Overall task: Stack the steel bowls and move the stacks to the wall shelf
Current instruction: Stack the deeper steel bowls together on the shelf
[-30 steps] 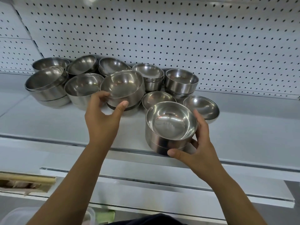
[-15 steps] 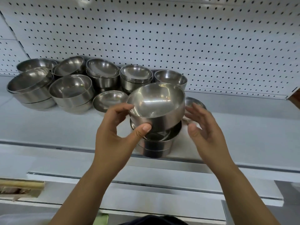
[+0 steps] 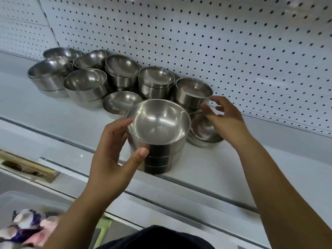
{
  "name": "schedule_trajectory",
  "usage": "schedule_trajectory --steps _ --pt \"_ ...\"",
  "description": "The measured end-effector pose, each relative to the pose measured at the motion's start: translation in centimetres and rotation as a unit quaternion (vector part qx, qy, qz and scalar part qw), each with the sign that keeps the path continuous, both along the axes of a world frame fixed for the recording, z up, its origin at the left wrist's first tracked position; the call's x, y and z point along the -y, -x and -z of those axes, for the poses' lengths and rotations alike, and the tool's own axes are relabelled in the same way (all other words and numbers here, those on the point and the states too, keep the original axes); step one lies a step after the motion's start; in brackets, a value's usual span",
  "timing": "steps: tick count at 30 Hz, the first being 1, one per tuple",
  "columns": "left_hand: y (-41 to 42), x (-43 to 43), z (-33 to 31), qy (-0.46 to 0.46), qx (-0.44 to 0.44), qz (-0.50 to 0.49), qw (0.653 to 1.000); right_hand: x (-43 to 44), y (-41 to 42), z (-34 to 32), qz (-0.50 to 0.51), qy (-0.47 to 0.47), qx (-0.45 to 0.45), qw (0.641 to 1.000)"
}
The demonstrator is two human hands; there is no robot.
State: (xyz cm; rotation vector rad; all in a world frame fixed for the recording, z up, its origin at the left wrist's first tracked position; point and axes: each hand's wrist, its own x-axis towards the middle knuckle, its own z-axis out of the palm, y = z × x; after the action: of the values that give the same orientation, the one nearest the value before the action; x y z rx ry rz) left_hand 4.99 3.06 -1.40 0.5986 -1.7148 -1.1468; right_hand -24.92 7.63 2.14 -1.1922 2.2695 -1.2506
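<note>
On the shelf (image 3: 224, 169), near its front edge, stood the stack (image 3: 161, 148) of several nested steel bowls, upright, with the top bowl's mouth open to the camera. The left hand (image 3: 109, 159) gripped it from the left. Its fingers (image 3: 120, 124) were curled round the top bowl's rim and wall, and its thumb (image 3: 141, 154) pressed the stack's near side lower down.

The right hand (image 3: 226, 119) hovered to the right of the stack and held nothing. Its fingers (image 3: 218, 101) were spread apart, with the tips just beside the rim of the rear stack (image 3: 193, 92); whether they touched it I could not tell. Under that hand sat a lone bowl (image 3: 201, 132), tilted, just beside the stack on the right.

A shallow bowl (image 3: 121, 103) lay behind and to the left of the stack. Beyond it more stacks (image 3: 86, 85) were crowded together toward the back left, up against the white pegboard (image 3: 197, 42).

Below the shelf ran a lower ledge (image 3: 179, 198). At the far left a wooden piece (image 3: 30, 168) lay on that level. A clear bin (image 3: 23, 200) sat in the bottom left corner with pink and purple soft items (image 3: 25, 229) in it.
</note>
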Motion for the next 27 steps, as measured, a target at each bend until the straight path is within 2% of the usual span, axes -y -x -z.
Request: schedule_trajectory --steps 3,10,18,20,27 --pt "0.6 -1.5 -0.1 -0.016 -0.005 -0.023 1.0 2.0 1.1 -0.1 -0.021 -0.043 -0.027 0.998" --pt "3.2 -3.3 -0.5 0.004 0.039 -0.08 0.996 4.6 2.8 0.7 -0.038 -0.037 -0.081 0.995" --pt "3.9 -3.9 -0.1 -0.06 0.018 -0.103 0.993 4.0 3.4 0.8 -0.026 0.061 -0.091 0.994" --pt "3.8 -3.9 0.0 -0.063 0.02 -0.102 0.993 3.1 3.0 -0.5 -0.04 0.089 -0.078 0.992" --pt "3.4 -3.8 -0.2 -0.069 0.041 -0.101 0.992 -0.7 -0.9 -5.1 -0.164 0.162 0.06 0.971"
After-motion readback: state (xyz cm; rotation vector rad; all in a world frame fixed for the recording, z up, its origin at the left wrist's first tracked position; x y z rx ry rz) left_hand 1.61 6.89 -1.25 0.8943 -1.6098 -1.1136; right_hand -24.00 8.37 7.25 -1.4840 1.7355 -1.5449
